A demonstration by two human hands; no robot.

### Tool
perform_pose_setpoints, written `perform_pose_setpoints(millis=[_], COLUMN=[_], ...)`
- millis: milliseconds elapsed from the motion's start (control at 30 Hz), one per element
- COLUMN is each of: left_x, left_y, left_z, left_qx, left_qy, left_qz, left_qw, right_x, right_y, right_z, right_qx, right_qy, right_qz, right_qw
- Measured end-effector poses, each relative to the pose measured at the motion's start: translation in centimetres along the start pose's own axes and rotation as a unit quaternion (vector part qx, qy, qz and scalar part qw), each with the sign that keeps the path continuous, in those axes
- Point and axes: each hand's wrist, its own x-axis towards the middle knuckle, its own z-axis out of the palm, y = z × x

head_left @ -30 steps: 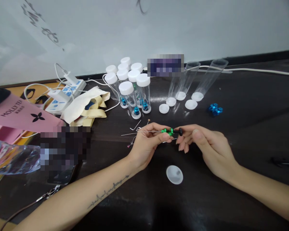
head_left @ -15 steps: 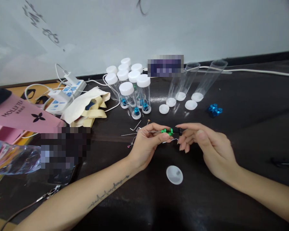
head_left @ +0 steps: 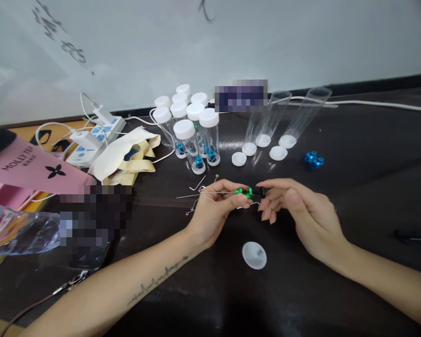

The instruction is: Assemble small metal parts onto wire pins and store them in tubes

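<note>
Pinched in my left hand [head_left: 214, 208] is a small green metal piece with a black knobbed end [head_left: 245, 192], lying level. A thin metal rod runs from it leftward across my fingers. Close to the black end, my right hand [head_left: 308, 210] has its fingers loosely bent and its thumb apart. Whether a fingertip touches the knob I cannot tell. Thin bent metal wires [head_left: 197, 182], some with small coloured ends, lie on the table beside and behind my left hand. Nearer to me lies a round translucent white lid [head_left: 254, 255].
Several clear tubes with white caps [head_left: 185, 129] stand at the back, some with blue parts inside. Open clear tubes [head_left: 303, 114], loose white caps [head_left: 239, 159] and blue metal pieces [head_left: 313, 160] are further right. A power strip [head_left: 96, 140], cloth bag [head_left: 122, 154] and pink cup [head_left: 35, 161] crowd the left.
</note>
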Motion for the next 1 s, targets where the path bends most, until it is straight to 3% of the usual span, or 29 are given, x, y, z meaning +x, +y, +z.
perform_pose_setpoints(millis=[1000], left_x=[-0.05], left_y=[0.06], left_z=[0.16], left_qx=[0.010], left_qy=[0.013], left_qz=[-0.007], left_qw=[1.000], right_x=[0.02], right_y=[-0.16], right_z=[0.06], right_qx=[0.007], right_qy=[-0.005], right_qz=[0.007], right_qw=[1.000])
